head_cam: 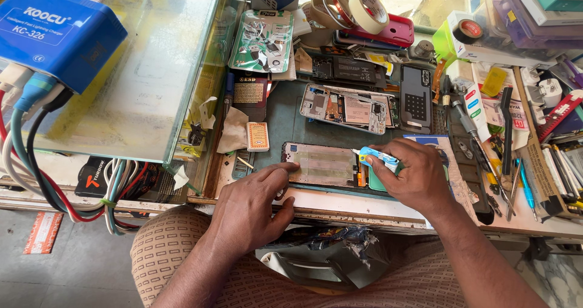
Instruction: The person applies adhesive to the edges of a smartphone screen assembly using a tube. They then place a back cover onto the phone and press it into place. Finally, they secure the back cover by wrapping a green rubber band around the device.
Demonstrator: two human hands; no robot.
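Observation:
An opened phone frame lies flat on the workbench in front of me, its inner side up. My left hand rests at its left end, fingertips pressing the near left corner. My right hand grips a small blue and white plastic tool whose tip touches the frame's right end.
A second opened phone and a dark phone back lie farther back. Tape rolls sit at the rear. Screwdrivers, tweezers and pens crowd the right. A blue charger box with cables stands on a glass case at left.

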